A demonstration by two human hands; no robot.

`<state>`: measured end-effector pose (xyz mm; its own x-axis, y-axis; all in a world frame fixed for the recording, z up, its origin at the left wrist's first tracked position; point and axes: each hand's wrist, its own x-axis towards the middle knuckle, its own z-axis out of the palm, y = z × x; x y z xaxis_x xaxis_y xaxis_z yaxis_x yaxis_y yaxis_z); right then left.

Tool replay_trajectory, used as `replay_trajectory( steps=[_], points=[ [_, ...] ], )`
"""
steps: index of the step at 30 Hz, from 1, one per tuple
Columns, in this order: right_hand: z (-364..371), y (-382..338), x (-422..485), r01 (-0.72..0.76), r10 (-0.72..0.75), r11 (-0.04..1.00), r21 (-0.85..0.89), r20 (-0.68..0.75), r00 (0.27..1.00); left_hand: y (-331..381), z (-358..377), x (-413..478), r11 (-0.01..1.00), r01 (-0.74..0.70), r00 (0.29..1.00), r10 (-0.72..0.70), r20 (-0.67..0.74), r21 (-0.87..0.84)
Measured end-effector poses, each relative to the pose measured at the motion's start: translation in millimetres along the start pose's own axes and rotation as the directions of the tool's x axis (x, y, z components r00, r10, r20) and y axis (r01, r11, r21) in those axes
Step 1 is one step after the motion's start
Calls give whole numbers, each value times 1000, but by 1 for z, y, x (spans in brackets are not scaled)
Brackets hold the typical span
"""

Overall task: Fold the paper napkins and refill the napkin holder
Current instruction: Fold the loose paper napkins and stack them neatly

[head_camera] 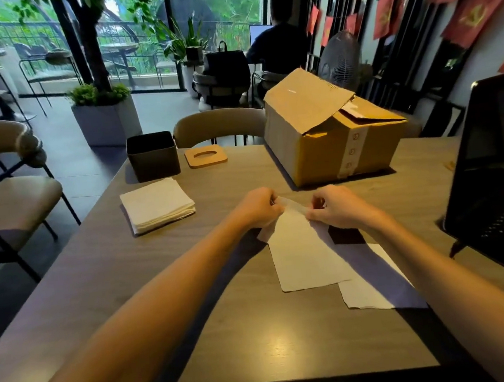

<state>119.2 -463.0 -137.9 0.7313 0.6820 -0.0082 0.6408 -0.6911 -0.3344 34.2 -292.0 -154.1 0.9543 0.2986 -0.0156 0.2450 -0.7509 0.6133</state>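
I count two loose napkins: one napkin (305,253) pinched at its far edge by my left hand (258,210) and right hand (336,209), a second sheet (366,295) partly beneath on the desk (226,330). One napkin stack (157,203), sheet count unreadable. One open holder (152,155), inside too dark; one lid (205,156) beside it.

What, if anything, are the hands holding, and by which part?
Both the left hand and the right hand pinch one paper napkin by its far edge, one at each corner.
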Motion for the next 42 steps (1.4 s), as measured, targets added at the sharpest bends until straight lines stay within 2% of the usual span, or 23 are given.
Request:
replay_trajectory(
  steps=[5,8,13,18,23,28,33,37,42],
  points=[
    [-3,-12,19,30,10,957,288,-136,991,-18,-21,-5,963,19,987,-60,-148,-267],
    [-1,-33,30,68,-7,889,452,-135,991,-31,-43,-13,928,-34,962,-69,-262,-371],
    [10,-80,56,134,-89,807,575,-105,990,-62,-78,-33,892,-54,899,-152,-410,-449],
    [27,-137,87,167,-101,755,634,-139,985,-106,-110,-47,884,18,800,-293,-523,-467],
    [48,-194,115,245,-136,789,564,-228,964,-144,-131,-64,906,113,713,-359,-602,-407],
    [75,-228,130,295,-214,806,513,-212,954,-178,-144,-69,898,204,664,-420,-619,-391],
    [97,-235,136,303,-203,828,472,-250,947,-193,-135,-70,941,214,714,-334,-615,-262],
    [108,-230,140,271,-205,876,400,-201,958,-204,-128,-69,947,265,728,-320,-606,-180],
    [113,-224,142,333,-287,905,265,-196,938,-210,-125,-65,938,339,760,-316,-567,-68]
  ],
)
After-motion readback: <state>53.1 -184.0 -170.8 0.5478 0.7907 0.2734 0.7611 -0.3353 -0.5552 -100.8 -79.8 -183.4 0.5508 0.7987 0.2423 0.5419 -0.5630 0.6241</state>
